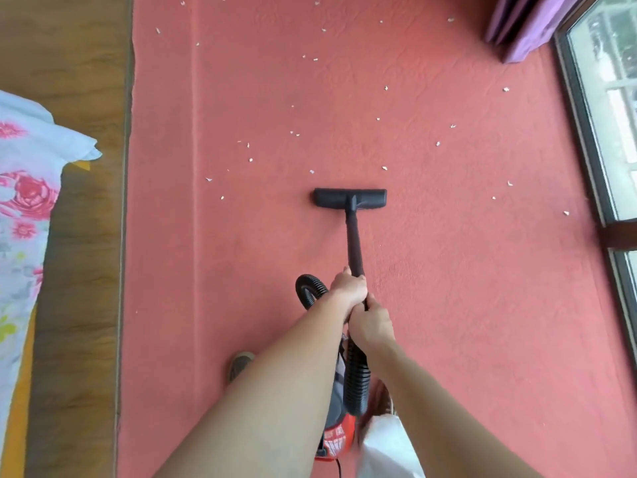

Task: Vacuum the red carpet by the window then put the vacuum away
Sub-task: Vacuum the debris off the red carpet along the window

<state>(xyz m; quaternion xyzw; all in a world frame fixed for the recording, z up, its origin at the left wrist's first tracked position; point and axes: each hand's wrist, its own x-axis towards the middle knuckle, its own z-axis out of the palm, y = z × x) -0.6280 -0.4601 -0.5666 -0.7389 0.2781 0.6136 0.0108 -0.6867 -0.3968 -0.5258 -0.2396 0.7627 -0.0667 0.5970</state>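
Note:
The red carpet (431, 270) fills the middle of the view, with several small white scraps (384, 168) scattered over its far half. The black vacuum floor head (350, 199) lies flat on the carpet, joined to a black wand (354, 243). My left hand (346, 286) grips the wand higher up. Just below it my right hand (370, 322) grips the wand where the ribbed black hose (356, 381) starts. The hose loops out to the left (307, 291). The red vacuum body (336, 439) sits between my legs, partly hidden by my arms.
A window (606, 132) with a dark frame runs along the right edge. Purple curtain folds (527, 25) hang at the top right. Wooden floor (79, 270) borders the carpet on the left, beside a bed with a floral sheet (24, 201). My shoe (240, 363) stands on the carpet.

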